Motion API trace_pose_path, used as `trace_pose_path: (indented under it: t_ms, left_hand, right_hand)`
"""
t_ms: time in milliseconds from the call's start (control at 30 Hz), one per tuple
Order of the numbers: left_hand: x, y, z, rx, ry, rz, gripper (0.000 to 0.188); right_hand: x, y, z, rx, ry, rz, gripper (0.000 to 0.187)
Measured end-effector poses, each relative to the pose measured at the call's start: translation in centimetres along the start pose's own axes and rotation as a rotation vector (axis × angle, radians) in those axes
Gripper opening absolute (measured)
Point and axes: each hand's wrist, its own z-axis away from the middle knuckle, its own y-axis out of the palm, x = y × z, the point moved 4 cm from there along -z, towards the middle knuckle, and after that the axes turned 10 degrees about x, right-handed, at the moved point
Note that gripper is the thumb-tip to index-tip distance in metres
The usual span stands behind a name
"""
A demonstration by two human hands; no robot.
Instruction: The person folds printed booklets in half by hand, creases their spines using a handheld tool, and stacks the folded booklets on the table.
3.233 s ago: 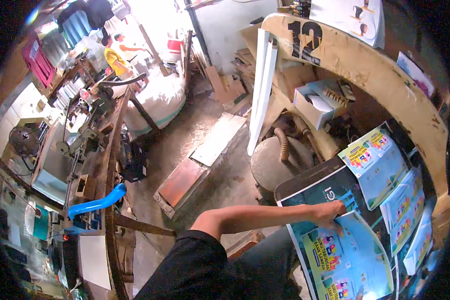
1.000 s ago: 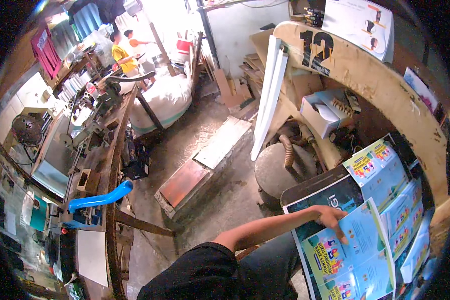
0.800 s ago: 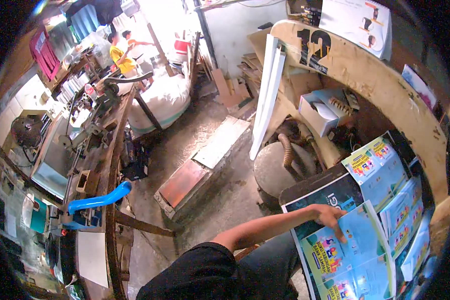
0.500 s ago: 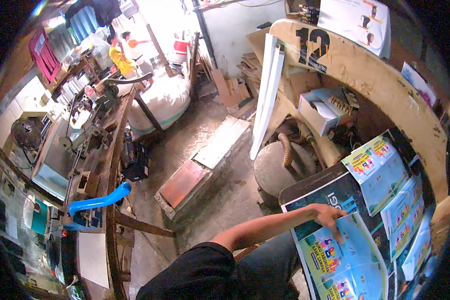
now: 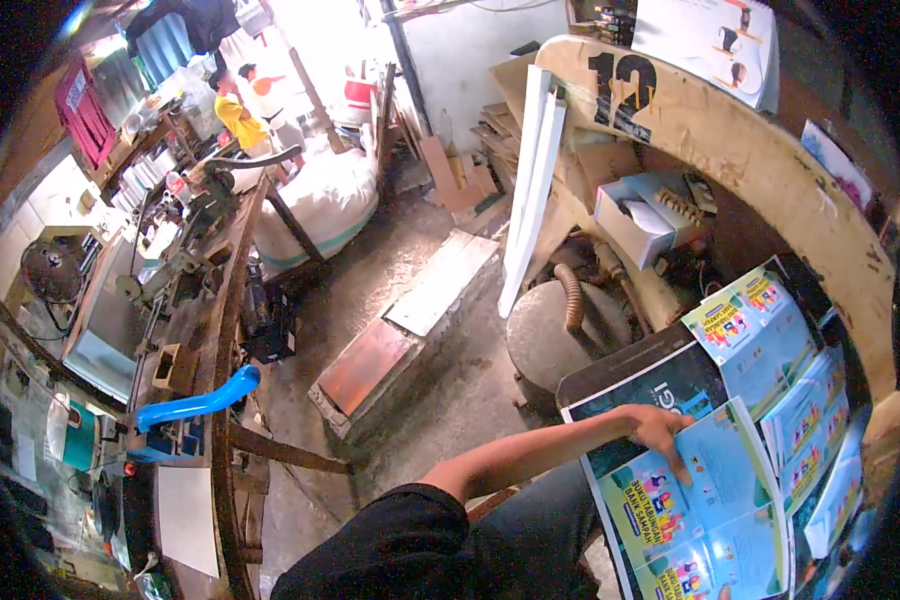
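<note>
My left hand (image 5: 660, 432) reaches across from the lower middle and lies on a printed blue and yellow sheet (image 5: 715, 500). One finger stretches down over the sheet, and the thumb points toward its upper edge. The sheet rests on a dark printed board (image 5: 625, 395) at the lower right, over a similar sheet. At the very bottom edge a fingertip (image 5: 724, 593) shows on the sheet, probably my right hand's; the rest of that hand is out of the picture. Farther right lie a matching sheet (image 5: 750, 325) and a fanned stack of them (image 5: 808, 425).
Beyond the board stand a round metal drum (image 5: 560, 335) with a ribbed hose and a box of papers (image 5: 650, 220). A curved wooden panel (image 5: 770, 150) arches along the right. A low long box (image 5: 400, 335) sits mid-floor. On the left is a cluttered workbench (image 5: 185, 330); two people are far back.
The upper right part of the sheet under my left hand has shifted up and right. A fingertip now shows at the bottom edge. My left hand has barely moved.
</note>
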Motion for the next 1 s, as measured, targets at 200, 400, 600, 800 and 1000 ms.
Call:
trace_pose_path:
  t_ms: [200,400,600,800,1000]
  left_hand:
    - [-0.3,-0.2,-0.4,0.055,0.036,-0.03,0.059]
    - [-2.4,1.2,0.7,0.052,0.057,-0.099,0.05]
    - [-0.3,1.8,1.6,-0.105,0.075,-0.099,0.052]
    - [-2.6,5.0,7.7,-0.301,-0.111,-0.12,0.051]
    - [-2.1,6.8,13.4,-0.795,-0.267,0.021,0.042]
  right_hand:
    - [2.2,0.6,-0.6,0.004,0.057,-0.009,0.032]
    - [7.6,2.2,-1.2,0.088,0.183,-0.19,0.037]
    - [4.8,3.7,-1.7,0.027,0.181,-0.456,0.036]
    - [4.6,3.7,-0.1,-0.09,0.311,-0.113,0.043]
    - [7.7,4.0,-0.3,-0.179,0.198,-0.146,0.031]
